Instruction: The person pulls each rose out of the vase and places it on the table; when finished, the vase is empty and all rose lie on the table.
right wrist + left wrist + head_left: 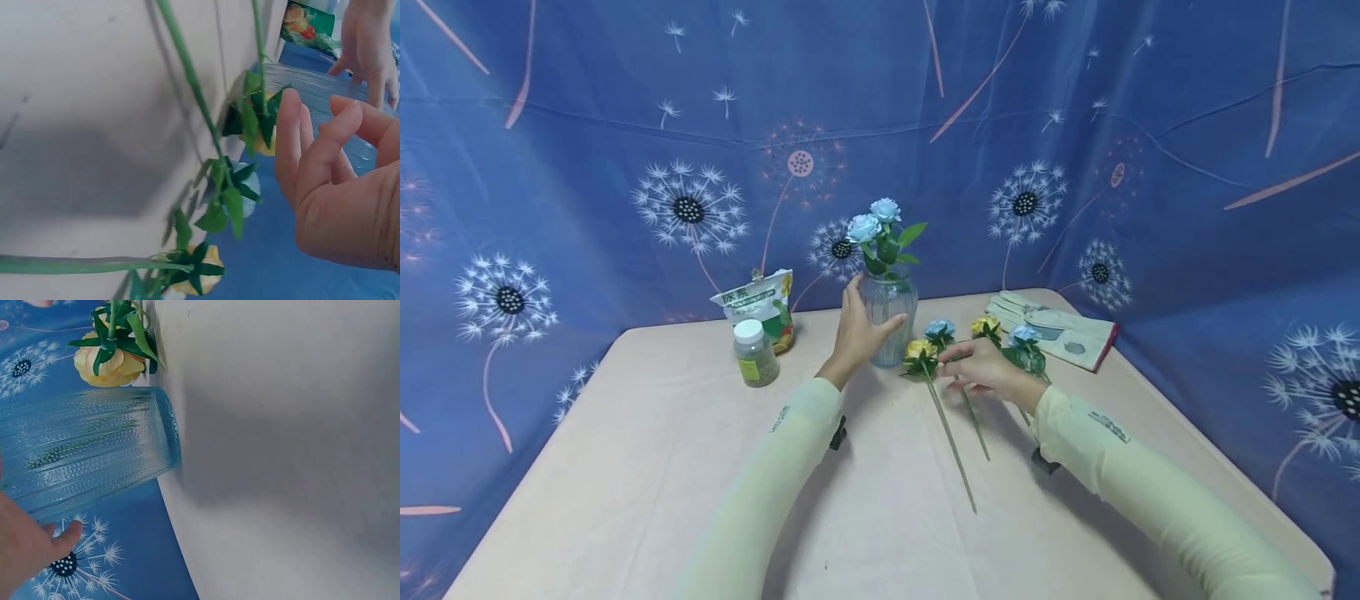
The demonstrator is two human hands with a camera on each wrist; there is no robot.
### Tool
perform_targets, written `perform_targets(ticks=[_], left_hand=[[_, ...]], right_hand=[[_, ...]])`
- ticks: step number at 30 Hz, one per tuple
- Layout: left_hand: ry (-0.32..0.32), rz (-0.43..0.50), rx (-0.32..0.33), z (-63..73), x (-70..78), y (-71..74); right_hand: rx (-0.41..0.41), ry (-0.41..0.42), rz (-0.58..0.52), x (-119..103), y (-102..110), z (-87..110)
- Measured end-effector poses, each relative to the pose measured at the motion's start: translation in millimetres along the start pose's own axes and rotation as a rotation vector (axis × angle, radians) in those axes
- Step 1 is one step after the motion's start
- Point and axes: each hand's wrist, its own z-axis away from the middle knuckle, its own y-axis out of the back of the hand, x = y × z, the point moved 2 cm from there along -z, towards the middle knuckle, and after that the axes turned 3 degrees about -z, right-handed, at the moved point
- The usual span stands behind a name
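Note:
A clear ribbed glass vase (891,333) stands upright at the table's back middle, holding two light-blue artificial roses (865,227) with green leaves. My left hand (859,329) grips the vase from its left side, thumb across the front. Right of the vase lie loose stems: a yellow rose (919,350), a blue rose (939,328), another yellow rose (985,323) and another blue rose (1022,334). Over these stems hovers my right hand (981,367), fingers loosely bent and nothing between them. In the right wrist view, the right fingers (289,144) overlap the vase and sit beside the nearest yellow rose.
A pair of pale work gloves (1078,333) lies at the back right. To the left of the vase are a white-capped jar (756,362) and a printed bag (766,300) behind it. A blue dandelion-patterned curtain (880,75) hangs around the table (647,467).

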Motion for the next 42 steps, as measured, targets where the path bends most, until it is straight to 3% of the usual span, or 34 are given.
perform_targets(ticks=[14,22,31,37,42], left_hand=[[0.022,-0.047,-0.010,-2.3,-3.7,4.8],[0.018,-0.066,-0.019,-5.7,-4.1,4.5],[0.020,-0.084,-0.030,-4.3,-3.2,7.5],[0.016,-0.104,-0.044,-4.9,-3.6,9.1],[0.003,-0.108,-0.049,-5.1,-3.9,9.2]], right_hand=[[0.012,0.076,0.010,-42,-3,-8.2],[0.095,0.166,0.007,-69,1,-16.5],[0.245,0.312,0.013,-98,-2,-19.5],[0.331,0.370,0.023,-107,-5,-23.1],[0.373,0.468,0.007,-111,-9,-28.5]])
